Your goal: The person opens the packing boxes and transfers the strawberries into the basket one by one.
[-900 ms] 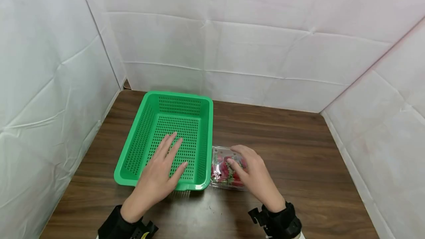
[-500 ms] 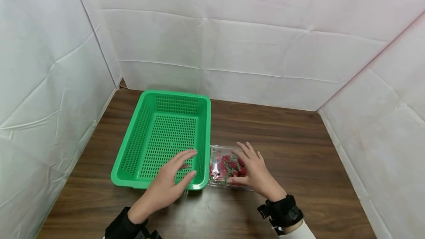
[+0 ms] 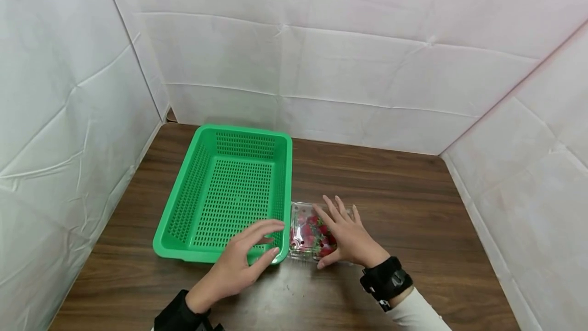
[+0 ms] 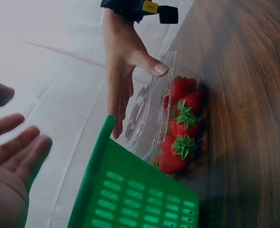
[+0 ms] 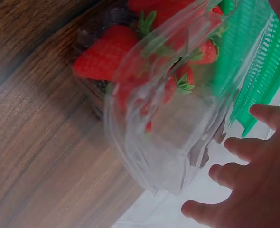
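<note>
Two hands flank a clear strawberry punnet (image 3: 312,234) just beside a green basket (image 3: 229,188), right hand (image 3: 346,236) spread over its lid, thumb at near edge, left hand (image 3: 239,264) loose above basket corner, left wrist view: right thumb (image 4: 152,66) touching lid rim, right wrist view: punnet below relaxed fingers (image 5: 235,147), wooden table (image 3: 413,218), white walls (image 3: 367,75).

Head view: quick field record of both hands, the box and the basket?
container: clear plastic clamshell box of red strawberries, on the brown wooden table
basket: green perforated plastic basket, left of the box, nothing in it
right hand: fingers spread over the box lid, thumb at its near edge
left hand: open, at the basket's near right corner, holds nothing
lid: closed or ajar, cannot tell
</note>
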Demonstrator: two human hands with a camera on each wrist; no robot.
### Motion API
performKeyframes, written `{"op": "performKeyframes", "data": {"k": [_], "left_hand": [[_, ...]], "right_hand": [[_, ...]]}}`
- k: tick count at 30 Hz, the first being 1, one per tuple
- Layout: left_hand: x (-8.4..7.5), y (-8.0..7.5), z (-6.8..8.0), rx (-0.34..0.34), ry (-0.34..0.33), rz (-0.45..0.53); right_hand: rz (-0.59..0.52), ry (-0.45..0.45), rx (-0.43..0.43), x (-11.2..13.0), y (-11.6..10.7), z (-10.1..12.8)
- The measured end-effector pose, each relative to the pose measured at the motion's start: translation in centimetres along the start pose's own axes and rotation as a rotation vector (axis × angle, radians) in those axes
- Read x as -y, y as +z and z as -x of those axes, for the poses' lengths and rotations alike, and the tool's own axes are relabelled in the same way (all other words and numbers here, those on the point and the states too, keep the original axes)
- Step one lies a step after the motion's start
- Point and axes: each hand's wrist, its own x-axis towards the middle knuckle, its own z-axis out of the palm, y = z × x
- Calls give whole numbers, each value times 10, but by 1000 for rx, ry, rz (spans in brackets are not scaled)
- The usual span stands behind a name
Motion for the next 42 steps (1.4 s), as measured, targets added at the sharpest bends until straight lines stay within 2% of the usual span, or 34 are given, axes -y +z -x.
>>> {"op": "performKeyframes", "data": {"k": [4, 6, 14, 17, 19, 24, 27, 30, 36, 39, 42], "left_hand": [[-1, 3, 0, 84, 22, 130], [9, 8, 3, 151, 37, 170], [12, 27, 8, 383, 99, 204], [17, 38, 12, 455, 75, 259], [23, 46, 14, 485, 22, 313], [36, 61, 18, 527, -98, 347], [43, 69, 17, 521, -166, 379], [50, 77, 14, 469, -250, 449], [60, 91, 10, 375, -519, 633], [64, 96, 8, 324, -635, 665], [65, 100, 6, 251, -717, 667]], "right_hand": [[38, -2, 7, 0, 2, -3], [42, 1, 15, 0, 3, -3], [44, -16, -12, -2, 3, -5], [59, -33, -34, -2, 3, -5], [64, -41, -44, -2, 3, -5], [71, -38, -43, -3, 4, -3], [79, -29, -33, -3, 5, -2], [91, -27, -28, -4, 6, -1], [112, -29, -24, -3, 7, -1], [116, -29, -18, -3, 7, -1], [119, -29, -16, -2, 7, 0]]}}
